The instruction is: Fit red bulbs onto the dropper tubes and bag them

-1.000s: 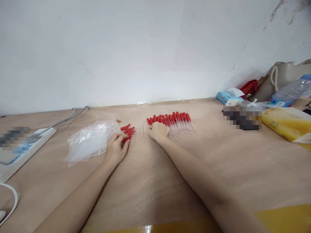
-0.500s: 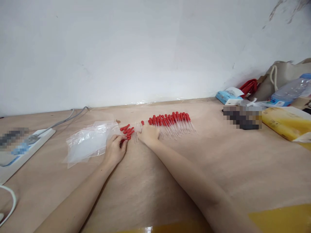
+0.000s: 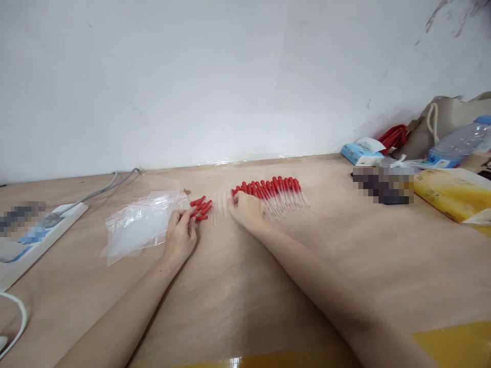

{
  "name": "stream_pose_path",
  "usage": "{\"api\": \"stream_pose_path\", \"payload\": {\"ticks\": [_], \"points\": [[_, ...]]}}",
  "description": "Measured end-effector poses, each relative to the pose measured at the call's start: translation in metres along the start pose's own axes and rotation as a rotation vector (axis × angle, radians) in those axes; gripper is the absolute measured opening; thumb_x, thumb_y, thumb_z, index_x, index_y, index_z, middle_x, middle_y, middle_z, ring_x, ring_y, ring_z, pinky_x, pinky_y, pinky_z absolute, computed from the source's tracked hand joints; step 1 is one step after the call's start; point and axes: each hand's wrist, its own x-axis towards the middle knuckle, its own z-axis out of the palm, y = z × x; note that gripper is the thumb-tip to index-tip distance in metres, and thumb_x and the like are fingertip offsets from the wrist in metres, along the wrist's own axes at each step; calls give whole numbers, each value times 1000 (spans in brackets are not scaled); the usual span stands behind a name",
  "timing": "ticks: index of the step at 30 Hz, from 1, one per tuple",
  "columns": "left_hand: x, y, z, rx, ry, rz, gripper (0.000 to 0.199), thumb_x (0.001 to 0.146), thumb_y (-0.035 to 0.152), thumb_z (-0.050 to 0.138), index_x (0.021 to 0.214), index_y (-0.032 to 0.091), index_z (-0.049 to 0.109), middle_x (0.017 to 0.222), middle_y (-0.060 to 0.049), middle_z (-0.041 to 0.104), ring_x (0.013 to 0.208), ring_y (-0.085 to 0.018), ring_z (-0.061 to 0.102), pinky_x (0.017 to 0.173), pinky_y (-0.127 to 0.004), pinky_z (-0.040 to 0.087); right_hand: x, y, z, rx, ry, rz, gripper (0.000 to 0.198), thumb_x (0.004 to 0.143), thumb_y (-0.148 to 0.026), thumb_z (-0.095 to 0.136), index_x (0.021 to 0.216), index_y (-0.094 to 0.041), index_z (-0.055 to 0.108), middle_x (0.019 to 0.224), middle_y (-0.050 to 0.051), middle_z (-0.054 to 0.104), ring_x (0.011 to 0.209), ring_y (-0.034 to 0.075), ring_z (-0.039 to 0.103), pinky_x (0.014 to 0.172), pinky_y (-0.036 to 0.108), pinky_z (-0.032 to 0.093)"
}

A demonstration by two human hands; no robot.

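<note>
My left hand (image 3: pixel 181 232) is closed at the loose red rubber bulbs (image 3: pixel 206 208), its fingertips pinching one of them. Just right of that pile, several thin clear glass tubes (image 3: pixel 219 207) lie side by side with no bulbs on them. My right hand (image 3: pixel 248 209) is closed on a dropper at the left end of a row; the red bulb shows above the fingers, and the hand hides the rest. Several droppers with red bulbs (image 3: pixel 280 184) lie in that row to the right, their clear tubes pointing towards me.
Clear zip bags (image 3: pixel 134 227) lie left of my left hand. A white power strip (image 3: pixel 46 243) with a grey cable is at far left. On the right are a dark blurred object (image 3: pixel 395 197), a yellow pack (image 3: pixel 441 191), a blue tissue pack (image 3: pixel 356 153) and a plastic bottle (image 3: pixel 460 140).
My right hand has moved right with the dropper, from the bare tubes to the row's left end. My left hand has shifted slightly left and up at the bulbs.
</note>
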Motion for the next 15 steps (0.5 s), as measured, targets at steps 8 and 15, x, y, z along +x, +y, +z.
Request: {"api": "stream_pose_path", "payload": {"ticks": [8, 15], "points": [[-11, 45, 4, -248, -237, 33, 16, 86, 27, 42, 92, 18, 54, 89, -5, 55, 83, -17, 54, 74, -31, 45, -56, 75, -36, 184, 116, -525, 24, 87, -20, 37, 100, -16, 56, 87, 6, 64, 79, 14, 56, 77, 28, 35], [-18, 69, 4, -501, -504, -83, 14, 84, 31, 46, 89, 18, 52, 80, -1, 59, 71, -14, 55, 64, -26, 45, -76, 83, -41, 241, 84, -537, 15, 84, -24, 44, 86, -19, 58, 79, 2, 63, 64, 10, 54, 77, 30, 32]]}}
